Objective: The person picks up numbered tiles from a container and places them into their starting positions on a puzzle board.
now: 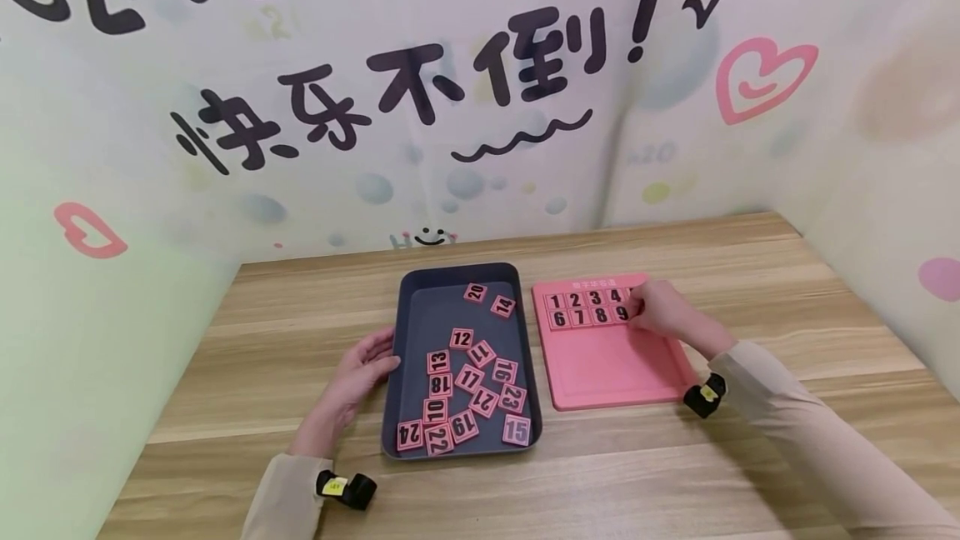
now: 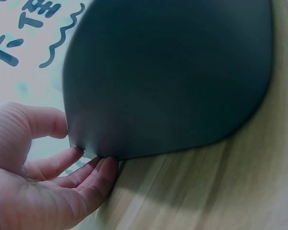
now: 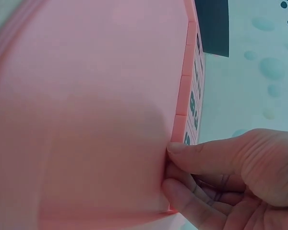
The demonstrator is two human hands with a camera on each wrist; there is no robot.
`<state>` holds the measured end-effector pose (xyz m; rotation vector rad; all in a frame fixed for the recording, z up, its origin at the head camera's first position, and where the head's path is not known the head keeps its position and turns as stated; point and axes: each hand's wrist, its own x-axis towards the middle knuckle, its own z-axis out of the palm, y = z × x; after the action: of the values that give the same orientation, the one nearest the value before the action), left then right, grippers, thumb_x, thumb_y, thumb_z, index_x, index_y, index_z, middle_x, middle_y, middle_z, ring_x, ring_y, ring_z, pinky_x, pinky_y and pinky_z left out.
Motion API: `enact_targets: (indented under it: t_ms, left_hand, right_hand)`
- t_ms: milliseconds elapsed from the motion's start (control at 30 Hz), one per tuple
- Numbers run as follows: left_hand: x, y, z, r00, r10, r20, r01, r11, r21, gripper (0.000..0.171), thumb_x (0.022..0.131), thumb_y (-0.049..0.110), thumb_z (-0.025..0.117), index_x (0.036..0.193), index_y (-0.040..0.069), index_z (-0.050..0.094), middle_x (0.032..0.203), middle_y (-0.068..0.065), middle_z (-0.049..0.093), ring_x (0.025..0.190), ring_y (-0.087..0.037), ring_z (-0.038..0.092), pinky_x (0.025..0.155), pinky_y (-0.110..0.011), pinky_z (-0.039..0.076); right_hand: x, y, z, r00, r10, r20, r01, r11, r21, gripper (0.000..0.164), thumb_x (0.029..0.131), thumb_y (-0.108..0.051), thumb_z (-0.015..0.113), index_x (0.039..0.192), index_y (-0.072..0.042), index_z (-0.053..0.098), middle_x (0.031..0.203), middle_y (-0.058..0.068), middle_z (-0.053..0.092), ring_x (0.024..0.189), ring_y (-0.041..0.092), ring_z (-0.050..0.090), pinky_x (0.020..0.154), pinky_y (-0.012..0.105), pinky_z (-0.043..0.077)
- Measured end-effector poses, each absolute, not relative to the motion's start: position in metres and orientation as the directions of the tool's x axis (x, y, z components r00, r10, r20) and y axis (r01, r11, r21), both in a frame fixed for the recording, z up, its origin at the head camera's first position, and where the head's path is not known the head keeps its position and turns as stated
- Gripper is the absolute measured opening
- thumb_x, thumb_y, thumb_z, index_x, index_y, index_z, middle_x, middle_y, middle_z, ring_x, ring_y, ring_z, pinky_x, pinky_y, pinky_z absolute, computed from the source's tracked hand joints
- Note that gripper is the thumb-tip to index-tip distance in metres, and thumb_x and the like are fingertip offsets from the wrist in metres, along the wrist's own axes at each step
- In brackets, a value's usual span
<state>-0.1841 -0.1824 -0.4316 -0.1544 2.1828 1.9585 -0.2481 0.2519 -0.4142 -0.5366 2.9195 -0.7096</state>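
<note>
A dark grey tray (image 1: 420,307) holds loose pink number tiles, among them 12 (image 1: 462,338) and 15 (image 1: 516,430). At its left side my left hand (image 1: 363,377) grips the wall, thumb at the rim and fingertips against the outside, as the left wrist view (image 2: 43,177) shows. To the right lies a pink number board (image 1: 600,365) with tiles 1 to 4 in its top row and 6 to 9 below. My right hand (image 1: 663,311) is at the right end of these rows. Its thumb touches the tile 9 (image 1: 622,313) by its edge, and the fingers hide the spots beside it.
Both the tray and the board lie on a wood-grain table (image 1: 300,315). A printed cloth backdrop (image 1: 450,173) with black characters hangs behind the table's far edge. A black strap with a camera sits on each wrist.
</note>
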Motion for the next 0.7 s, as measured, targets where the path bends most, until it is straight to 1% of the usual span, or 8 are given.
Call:
enact_targets:
  t_ms: [167,300,500,600,700]
  left_hand:
    - [-0.185,-0.183,-0.431,-0.973,0.060,-0.222,-0.214,0.115,0.970,0.053,0.087,-0.009,0.050,0.138,-0.009,0.035,0.138,-0.030,0.040,0.125,-0.036,0.040,0.082,-0.013,0.043]
    - [-0.185,-0.183,-0.431,-0.972,0.063,-0.224,-0.216,0.113,0.970,0.054,0.087,-0.008,0.050,0.138,-0.009,0.035,0.137,-0.030,0.040,0.125,-0.036,0.040,0.082,-0.014,0.043]
    - [-0.185,-0.182,-0.432,-0.972,0.062,-0.226,-0.218,0.111,0.970,0.053,0.087,-0.008,0.050,0.138,-0.009,0.036,0.137,-0.030,0.041,0.124,-0.036,0.041,0.082,-0.014,0.043]
    - [-0.185,-0.182,-0.432,-0.972,0.060,-0.228,-0.221,0.111,0.969,0.053,0.087,-0.009,0.050,0.138,-0.009,0.036,0.137,-0.030,0.041,0.124,-0.036,0.041,0.082,-0.014,0.043]
    - [-0.185,-0.182,-0.432,-0.971,0.059,-0.233,-0.225,0.111,0.968,0.053,0.087,-0.008,0.050,0.138,-0.008,0.035,0.137,-0.030,0.040,0.125,-0.036,0.040,0.082,-0.014,0.043]
  right_hand:
    - [-0.250,0.253,-0.415,-0.932,-0.362,-0.011,-0.316,0.828,-0.463,0.019,0.072,0.006,0.072,0.064,-0.005,0.059,0.065,0.002,0.057,0.063,0.017,0.050,0.057,0.029,0.042]
    - [-0.251,0.254,-0.413,-0.923,-0.384,-0.012,-0.336,0.822,-0.461,0.018,0.070,0.004,0.072,0.063,-0.005,0.059,0.064,0.001,0.057,0.062,0.016,0.050,0.058,0.029,0.042]
    - [-0.249,0.251,-0.398,-0.925,-0.378,-0.049,-0.315,0.831,-0.459,0.011,0.073,-0.001,0.072,0.071,-0.002,0.061,0.069,0.003,0.058,0.066,0.018,0.050,0.062,0.032,0.043]
    - [-0.248,0.246,-0.389,-0.919,-0.392,-0.034,-0.334,0.822,-0.461,0.012,0.074,-0.004,0.072,0.073,-0.002,0.061,0.069,0.003,0.057,0.066,0.018,0.050,0.061,0.032,0.042]
    - [-0.247,0.236,-0.380,-0.910,-0.414,0.018,-0.372,0.797,-0.476,0.012,0.076,-0.006,0.072,0.075,-0.001,0.061,0.070,0.003,0.060,0.067,0.018,0.054,0.062,0.033,0.046]
